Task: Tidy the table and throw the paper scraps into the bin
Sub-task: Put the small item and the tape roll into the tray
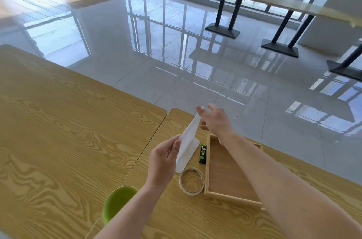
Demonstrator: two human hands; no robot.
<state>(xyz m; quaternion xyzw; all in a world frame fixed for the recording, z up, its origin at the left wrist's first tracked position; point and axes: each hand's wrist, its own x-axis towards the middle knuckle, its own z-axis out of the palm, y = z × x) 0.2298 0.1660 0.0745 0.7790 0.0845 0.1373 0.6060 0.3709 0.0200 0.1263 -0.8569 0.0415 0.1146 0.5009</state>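
A white sheet of paper (187, 144) is held up above the wooden table (64, 131), bent between both hands. My left hand (163, 162) grips its near edge with thumb and fingers. My right hand (216, 121) pinches its far top corner, the arm reaching over a shallow wooden tray (207, 162). A roll of clear tape (192, 181) lies flat just left of the tray. A black and green glue stick (203, 154) lies between the paper and the tray's left wall. A green bin (117, 204) shows at the table's near edge, partly hidden by my left forearm.
Two wooden tabletops meet at a seam (148, 144) running under my left hand. Beyond the table's far edge lies glossy tiled floor (176, 52). High tables with black pedestal bases (280, 48) stand at the right, by the windows.
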